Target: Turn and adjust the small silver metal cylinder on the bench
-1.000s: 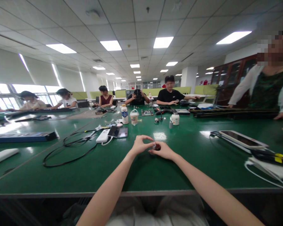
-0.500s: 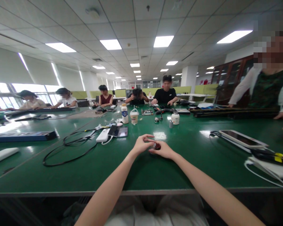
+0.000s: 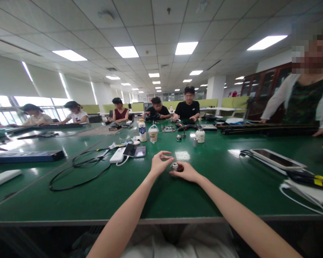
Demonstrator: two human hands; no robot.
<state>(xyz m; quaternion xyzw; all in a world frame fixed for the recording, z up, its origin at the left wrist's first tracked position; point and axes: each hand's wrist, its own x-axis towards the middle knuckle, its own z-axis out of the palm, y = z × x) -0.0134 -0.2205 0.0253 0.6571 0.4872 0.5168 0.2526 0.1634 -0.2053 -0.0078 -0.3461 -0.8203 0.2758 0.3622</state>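
Observation:
Both my hands meet at the middle of the green table [image 3: 161, 200]. My right hand [image 3: 185, 172] rests on the tabletop and grips a small round part [image 3: 175, 166] with a silver top and a dark red body. My left hand [image 3: 159, 163] hovers just left of that part, thumb and forefinger pinched into a ring with the other fingers curled. Whether something tiny sits in that pinch is too small to make out.
A phone [image 3: 135, 151], white power bank [image 3: 117, 155] and looped black cable [image 3: 78, 172] lie left of my hands. A bottle [image 3: 142, 130], cup [image 3: 153, 133] and white jar [image 3: 200, 135] stand beyond. Right: a tablet [image 3: 277, 158], cables, a standing person. Several people sit at the far side.
My left hand has lifted off the round part and drawn slightly left, uncovering its silver top. My right hand has stayed in place on the part.

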